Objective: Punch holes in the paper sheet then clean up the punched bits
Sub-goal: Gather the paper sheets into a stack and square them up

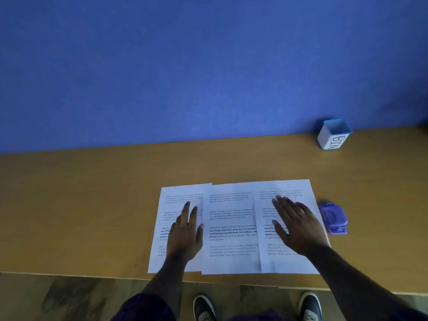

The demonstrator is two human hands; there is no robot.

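Three printed white paper sheets lie side by side, slightly overlapping, near the front edge of the desk: a left sheet (166, 205), a middle sheet (230, 228) and a right sheet (291, 188). My left hand (185, 235) rests flat on the left sheet with fingers straight. Over the right sheet, my right hand (296, 228) lies flat with spread fingers. A purple hole punch (333, 217) sits on the desk just right of the right sheet, apart from my right hand.
A small white container with a blue rim, marked BIN (333, 135), stands at the back right against the blue wall. The wooden desk (92, 205) stretches bare to the left. Below the desk's front edge are the floor and my shoes.
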